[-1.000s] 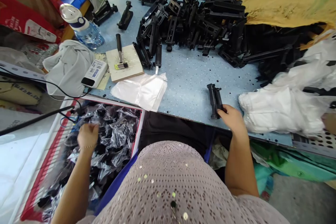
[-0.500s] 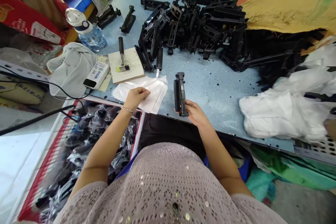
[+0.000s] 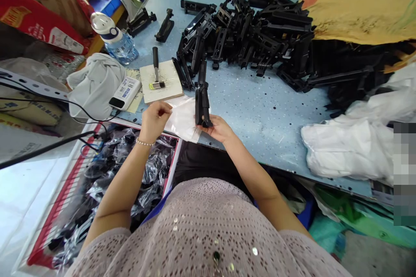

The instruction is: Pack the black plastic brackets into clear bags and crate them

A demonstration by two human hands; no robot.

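Note:
My right hand [image 3: 218, 128] grips the lower end of a black plastic bracket [image 3: 202, 103], which stands nearly upright over the table's front edge. To its left, my left hand [image 3: 156, 117] pinches the edge of a clear plastic bag [image 3: 183, 119] between thumb and fingers. The bag lies flat on the blue table, and the bracket covers its right part. Just beyond, a hammer [image 3: 156, 67] rests on a pale square board [image 3: 162, 82].
Many similar black brackets [image 3: 253, 30] are heaped at the back. White plastic bags [image 3: 344, 147] lie stacked at right. A water bottle [image 3: 118, 43], a white labelled box [image 3: 126, 92] and a grey cloth [image 3: 94, 82] stand at left. Below left, a crate [image 3: 60, 192] holds bagged parts.
My right hand has brought the bracket leftward, over the right side of the bag. My left hand has shifted left, pulling at the bag's edge. The camera view has moved slightly.

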